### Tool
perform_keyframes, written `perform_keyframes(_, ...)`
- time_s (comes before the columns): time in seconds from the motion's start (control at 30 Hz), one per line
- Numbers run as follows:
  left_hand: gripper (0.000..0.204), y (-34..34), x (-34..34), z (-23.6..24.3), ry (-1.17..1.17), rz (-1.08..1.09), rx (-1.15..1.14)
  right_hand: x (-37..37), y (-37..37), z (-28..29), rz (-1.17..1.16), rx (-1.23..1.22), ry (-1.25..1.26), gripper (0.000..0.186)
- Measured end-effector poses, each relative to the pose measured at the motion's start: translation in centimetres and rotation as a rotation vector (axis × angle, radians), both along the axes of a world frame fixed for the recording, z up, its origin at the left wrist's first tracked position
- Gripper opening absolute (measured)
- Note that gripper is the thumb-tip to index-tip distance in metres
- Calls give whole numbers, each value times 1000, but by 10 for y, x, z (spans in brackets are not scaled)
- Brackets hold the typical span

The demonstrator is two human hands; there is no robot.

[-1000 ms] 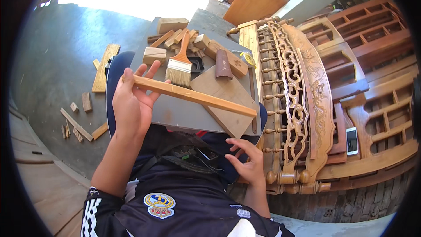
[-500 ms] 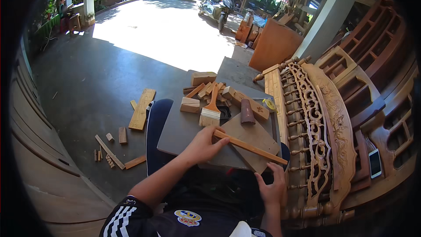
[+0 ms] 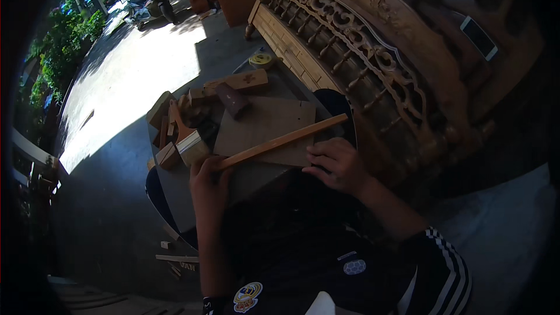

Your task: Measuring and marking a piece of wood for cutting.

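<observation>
Your left hand (image 3: pixel 209 178), left of centre: grip clamped on one end of a wooden strip (image 3: pixel 283 141) slanting up rightward across mid-frame, over a board (image 3: pixel 268 119). Your right hand (image 3: pixel 338 166), just below the strip: thumb and fingertips apart. Paintbrush (image 3: pixel 192 147) left, beside a wood block (image 3: pixel 167 157).

You have a slim, straight, plain strip of orange-brown wood (image 3: pixel 283 141), gripped near its left end by your left hand (image 3: pixel 207 179). It slants across the near part of the flat board (image 3: pixel 262 118), its free end reaching past that board's right edge; whether the two touch, you cannot tell.
</observation>
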State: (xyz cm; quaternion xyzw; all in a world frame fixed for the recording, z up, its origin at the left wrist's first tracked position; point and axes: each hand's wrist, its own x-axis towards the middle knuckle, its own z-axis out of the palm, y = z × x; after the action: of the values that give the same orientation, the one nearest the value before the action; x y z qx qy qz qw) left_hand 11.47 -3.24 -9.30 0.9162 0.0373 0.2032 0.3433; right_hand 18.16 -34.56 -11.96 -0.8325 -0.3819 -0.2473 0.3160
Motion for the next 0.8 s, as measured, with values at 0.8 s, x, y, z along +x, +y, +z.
perform_keyframes(0.8,33,-23,-62,19,189,76,-46,0,-27,-23,57,157,26,39)
